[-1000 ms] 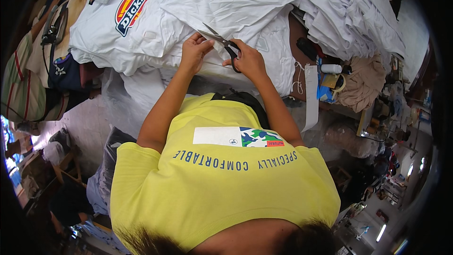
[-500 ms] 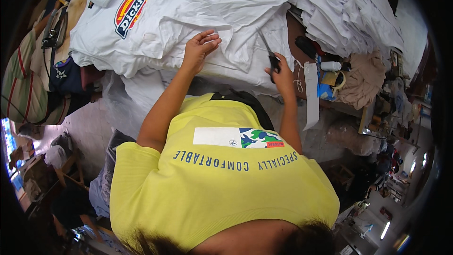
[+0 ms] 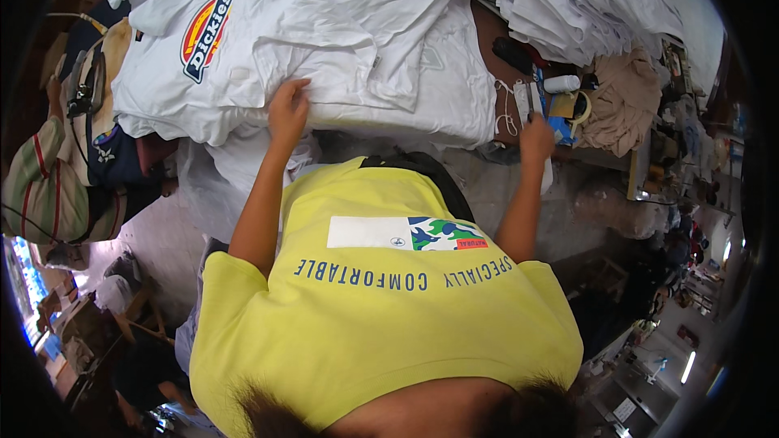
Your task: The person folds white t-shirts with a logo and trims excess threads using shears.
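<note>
While the brown table (image 3: 493,26) carries white shirts (image 3: 333,45) to its near edge, the left hand (image 3: 288,113), fingers bent, touches one there; the right hand (image 3: 536,139) curls near a tape roll (image 3: 582,107) toward the right corner, both grips unclear.

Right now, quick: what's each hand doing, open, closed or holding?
Left hand: at the white cloth; whether it grips cannot be told.
Right hand: closed, apparently holding the scissors.
</note>
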Available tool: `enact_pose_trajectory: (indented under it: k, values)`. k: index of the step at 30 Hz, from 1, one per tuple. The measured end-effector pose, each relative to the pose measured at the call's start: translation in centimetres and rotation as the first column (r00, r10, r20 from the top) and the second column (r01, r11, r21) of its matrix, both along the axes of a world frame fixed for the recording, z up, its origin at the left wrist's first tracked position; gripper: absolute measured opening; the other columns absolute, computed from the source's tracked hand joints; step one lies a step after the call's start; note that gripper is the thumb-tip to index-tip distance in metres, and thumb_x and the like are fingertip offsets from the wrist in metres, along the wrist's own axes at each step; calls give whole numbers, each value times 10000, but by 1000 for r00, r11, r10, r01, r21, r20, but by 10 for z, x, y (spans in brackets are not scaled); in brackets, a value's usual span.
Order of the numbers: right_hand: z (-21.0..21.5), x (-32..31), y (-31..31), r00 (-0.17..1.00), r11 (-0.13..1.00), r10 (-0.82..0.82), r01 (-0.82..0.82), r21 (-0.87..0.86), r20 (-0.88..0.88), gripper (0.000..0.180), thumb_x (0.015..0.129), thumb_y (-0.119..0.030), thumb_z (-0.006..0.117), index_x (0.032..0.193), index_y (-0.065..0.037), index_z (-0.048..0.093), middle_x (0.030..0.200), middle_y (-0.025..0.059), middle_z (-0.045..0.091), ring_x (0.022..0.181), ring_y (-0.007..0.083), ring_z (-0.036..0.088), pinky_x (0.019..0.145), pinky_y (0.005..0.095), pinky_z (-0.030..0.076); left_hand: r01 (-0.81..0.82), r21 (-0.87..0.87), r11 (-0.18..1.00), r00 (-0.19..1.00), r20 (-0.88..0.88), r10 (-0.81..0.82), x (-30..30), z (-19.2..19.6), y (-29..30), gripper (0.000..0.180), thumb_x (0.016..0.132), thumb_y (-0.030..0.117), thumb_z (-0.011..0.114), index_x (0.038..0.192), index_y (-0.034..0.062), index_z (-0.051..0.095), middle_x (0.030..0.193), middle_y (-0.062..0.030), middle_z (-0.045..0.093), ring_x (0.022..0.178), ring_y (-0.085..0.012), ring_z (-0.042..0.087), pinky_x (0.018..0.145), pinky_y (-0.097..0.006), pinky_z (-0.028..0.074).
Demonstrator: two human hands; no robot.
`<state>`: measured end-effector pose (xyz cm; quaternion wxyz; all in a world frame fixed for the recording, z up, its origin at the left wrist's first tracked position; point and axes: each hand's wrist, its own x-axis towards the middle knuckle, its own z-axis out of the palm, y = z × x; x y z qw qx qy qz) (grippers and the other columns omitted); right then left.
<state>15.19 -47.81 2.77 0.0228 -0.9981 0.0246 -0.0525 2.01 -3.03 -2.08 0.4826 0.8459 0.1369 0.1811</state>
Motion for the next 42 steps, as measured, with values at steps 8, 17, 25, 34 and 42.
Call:
enact_pose_trajectory:
  k: [8,17,25,34,42]
  values:
    - [1,-29,240,726,653,687,-637,409,34,518,757,-352,662,1209,-156,503,1032,99,596,952,295,573,793,375,470,21,676,737,999,-48,16,-35,7,31,438,764,129,615,1191,139,518,1218,-68,490,1121,-271,440,920,-449,319]
    - [4,44,73,992,213,122,-65,975,39,283,745,35,527,993,-65,620,819,16,612,559,40,500,431,166,376,-71,852,519,980,-37,195,-34,42,85,481,682,134,684,1124,281,565,1339,48,409,1249,-253,299,975,-481,198]
    - [37,1,-59,954,-132,-80,279,951,-290,321,694,-54,576,1015,-67,572,758,38,561,505,106,478,415,215,382,128,-57,990,966,-220,-138,-33,44,124,174,804,170,646,868,11,620,797,-51,612,770,-123,558,734,-255,423]
    - [-19,14,39,925,-247,-344,75,966,-160,319,751,7,575,1064,-38,538,1115,103,531,1013,250,535,877,375,431,5,439,898,964,-240,112,-4,45,91,184,747,164,660,908,87,617,844,-68,618,816,-241,567,706,-330,438]
    - [-24,-35,147,700,616,645,-713,335,306,385,830,-137,546,1213,-116,510,1304,70,465,1215,275,416,998,417,321,355,566,744,912,-34,-409,8,30,-52,433,806,113,580,1229,120,490,1327,-74,429,1235,-279,384,1030,-434,282]
